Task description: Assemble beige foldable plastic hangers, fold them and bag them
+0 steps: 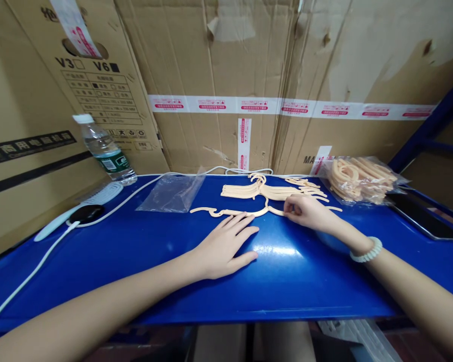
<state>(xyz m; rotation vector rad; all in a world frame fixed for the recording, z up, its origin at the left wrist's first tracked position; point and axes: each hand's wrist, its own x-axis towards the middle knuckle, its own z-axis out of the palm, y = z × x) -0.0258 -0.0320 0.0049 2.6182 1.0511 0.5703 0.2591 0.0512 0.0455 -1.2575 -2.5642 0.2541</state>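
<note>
A cream folding hanger (pixel 262 211) lies unfolded on the blue table, its left arm stretching out past my left hand (pixel 224 246). That hand is flat with fingers spread, its fingertips touching the hanger's left arm. My right hand (pixel 304 211) is closed, thumb and fingers pinched at the hanger's right arm, partly hiding it. Just behind lies a row of stacked cream hangers (pixel 239 191) with their hooks at the middle. More loose cream pieces (pixel 305 185) lie behind my right hand, partly covered by it.
A clear plastic bag (pixel 171 193) lies left of the hangers; a bag of cream hanger parts (pixel 362 178) sits at the right, beside a dark phone (pixel 425 216). A water bottle (pixel 109 153), hairbrush (pixel 79 208), black puck (pixel 86 214) and white cable (pixel 41 264) are at left. Cardboard (pixel 219 60) walls the back.
</note>
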